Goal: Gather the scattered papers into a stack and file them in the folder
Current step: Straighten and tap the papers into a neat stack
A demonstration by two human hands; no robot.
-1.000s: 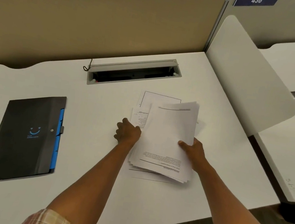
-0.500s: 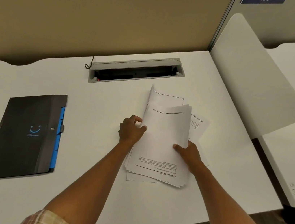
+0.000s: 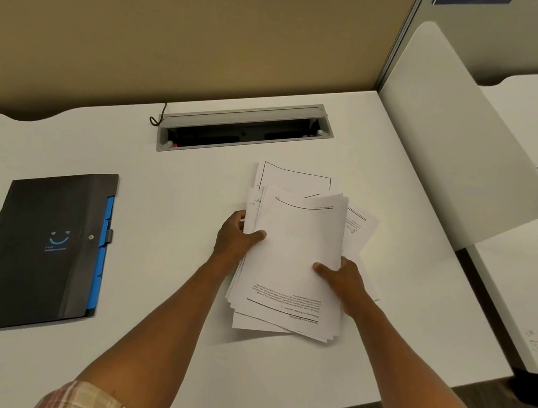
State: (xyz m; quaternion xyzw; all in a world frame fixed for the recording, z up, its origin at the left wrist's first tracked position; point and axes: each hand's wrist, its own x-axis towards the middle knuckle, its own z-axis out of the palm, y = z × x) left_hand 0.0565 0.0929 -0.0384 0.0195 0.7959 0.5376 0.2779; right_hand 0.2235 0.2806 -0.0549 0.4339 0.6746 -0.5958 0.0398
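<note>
A loose stack of white printed papers (image 3: 295,252) sits in the middle of the white desk, its sheets fanned and uneven. My left hand (image 3: 238,237) grips the stack's left edge, thumb on top. My right hand (image 3: 341,281) holds the right edge, thumb on the top sheet. A sheet with a black border (image 3: 293,178) pokes out behind the stack, and another sheet (image 3: 359,228) juts out to the right. The black folder (image 3: 43,248) with blue tabs and a blue smile mark lies closed at the left, apart from both hands.
A grey cable tray (image 3: 243,127) is sunk into the desk (image 3: 175,197) behind the papers, with a dark cord at its left end. A beige partition (image 3: 179,42) closes the back. A white divider panel (image 3: 452,143) stands at the right edge; another desk lies beyond it.
My left hand has shifted from beside the papers onto the stack's left edge, thumb over the top sheet. The sheets have been drawn closer together between both hands.
</note>
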